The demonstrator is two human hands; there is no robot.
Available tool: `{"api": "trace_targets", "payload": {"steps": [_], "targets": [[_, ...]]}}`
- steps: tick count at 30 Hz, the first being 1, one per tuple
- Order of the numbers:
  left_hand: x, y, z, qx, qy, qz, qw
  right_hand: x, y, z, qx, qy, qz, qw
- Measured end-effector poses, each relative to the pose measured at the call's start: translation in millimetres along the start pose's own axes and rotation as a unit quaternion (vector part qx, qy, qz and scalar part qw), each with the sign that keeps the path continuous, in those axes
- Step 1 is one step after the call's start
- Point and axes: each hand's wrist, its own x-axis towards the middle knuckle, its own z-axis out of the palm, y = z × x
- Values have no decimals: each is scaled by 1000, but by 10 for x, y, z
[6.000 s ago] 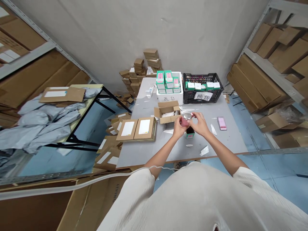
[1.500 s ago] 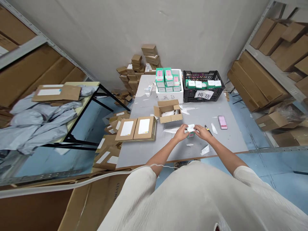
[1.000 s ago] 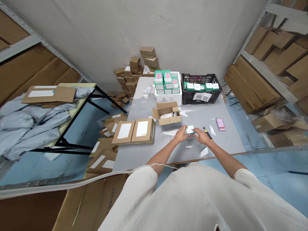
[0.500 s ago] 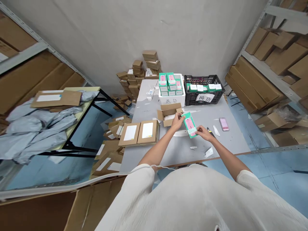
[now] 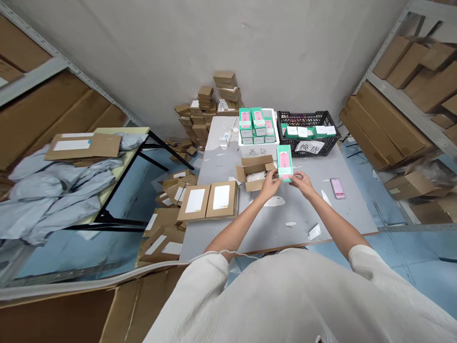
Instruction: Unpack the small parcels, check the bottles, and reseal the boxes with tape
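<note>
A green and pink retail box (image 5: 284, 163) is held upright above the table, its printed front towards me. My left hand (image 5: 270, 185) grips its lower left corner, and my right hand (image 5: 302, 183) pinches the lower right. Just left of it stands an open cardboard box (image 5: 254, 171) with white wrapping inside. Behind are a white bin (image 5: 257, 150) stacked with similar green and pink boxes and a black plastic crate (image 5: 323, 148) with more green boxes and a handwritten label.
Two flat cardboard parcels (image 5: 222, 200) with white labels lie at the table's left edge. A pink phone-like item (image 5: 337, 188) and paper scraps (image 5: 314, 231) lie on the right. Grey mailer bags (image 5: 71, 190) cover a side table; shelves (image 5: 424, 112) hold cartons.
The green and pink box has been raised and turned from slanted to upright. My right hand has moved up and inward, closer to my left hand.
</note>
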Motion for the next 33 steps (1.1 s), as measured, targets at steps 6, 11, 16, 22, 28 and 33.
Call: {"api": "trace_targets", "payload": {"steps": [6, 11, 16, 22, 28, 33], "targets": [[393, 29, -97, 17, -10, 7, 1000, 1011, -367, 204, -20, 22, -34, 999], [962, -4, -156, 0, 23, 6, 1000, 1839, -527, 462, -28, 18, -30, 999], [1515, -66, -221, -4, 43, -10, 999, 2413, -571, 692, -37, 20, -19, 999], [1944, -188, -344, -19, 48, -35, 998, 2804, -554, 739, -95, -36, -41, 994], [2111, -150, -460, -10, 47, -29, 998, 3094, -557, 771, -162, -71, -130, 976], [2078, -90, -488, -12, 45, -42, 998, 3181, -553, 876, -142, -71, -119, 980]]}}
